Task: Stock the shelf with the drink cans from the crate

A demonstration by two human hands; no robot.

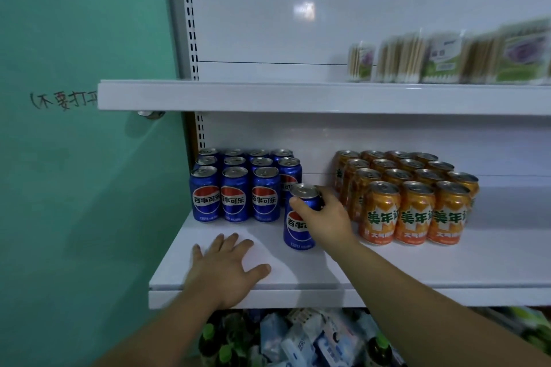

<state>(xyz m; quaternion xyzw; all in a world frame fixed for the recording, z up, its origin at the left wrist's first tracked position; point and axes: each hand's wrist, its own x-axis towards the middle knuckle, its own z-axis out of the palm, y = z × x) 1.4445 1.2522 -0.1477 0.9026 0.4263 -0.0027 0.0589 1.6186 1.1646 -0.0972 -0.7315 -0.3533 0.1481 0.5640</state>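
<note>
1. Head view: your right hand [323, 217] holds one blue can [295, 228] near its top. Your thumb and fingers curl round it.
2. That blue can is upright. Its bottom looks to be down on the white shelf [417, 265]. It sits between the two groups of cans, a bit more to the front than the blue ones.
3. Your left hand [226, 271] lies flat on the front part of the shelf. Its fingers are straight and spread out, and it holds nothing. It is to the left of the can you hold and does not touch it.
4. The other blue cans [235, 188] stand in neat rows at the left end of the shelf, close together. The front row has three cans.
5. The orange cans [414, 197] stand in a tight block on the right. Your right hand is just beside them.
6. The upper shelf [298, 97] has some small packs [447, 59] on its right side. They are too blurry to name.
7. Under the shelf you can see soft packs [298, 340] and bottles with green caps [208, 334].
8. A green wall [74, 188] is on the left, with black writing [62, 100] on it.
</note>
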